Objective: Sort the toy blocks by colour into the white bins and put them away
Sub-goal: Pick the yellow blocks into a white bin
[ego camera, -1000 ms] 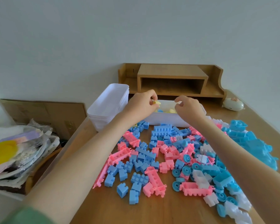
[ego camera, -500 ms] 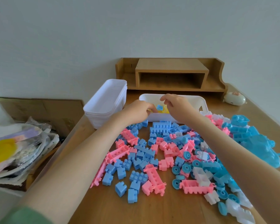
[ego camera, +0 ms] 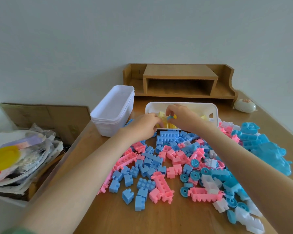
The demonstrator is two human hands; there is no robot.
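A white bin [ego camera: 181,105] holding pale yellow blocks [ego camera: 203,117] stands at the back of the wooden table [ego camera: 159,218]. My right hand [ego camera: 181,116] hovers over it and pinches a small blue piece [ego camera: 169,117] stuck to a yellow one. My left hand [ego camera: 145,124] sits curled at the bin's front left edge, its fingertips hidden among yellow blocks. In front of the bin lies a spread of blue blocks [ego camera: 148,162], pink blocks [ego camera: 161,183] and white blocks [ego camera: 210,183].
A stack of empty white bins [ego camera: 114,108] stands left of the yellow one. A wooden shelf unit [ego camera: 179,80] lines the wall, with a small cream gadget [ego camera: 244,106] at its right. Turquoise moulded parts [ego camera: 267,147] pile up at right. Bags and cardboard sit left, off the table.
Both hands have dropped lower into the yellow bin. My right hand has closed on the small blue piece there, and my left hand has slid right to the bin's front edge.
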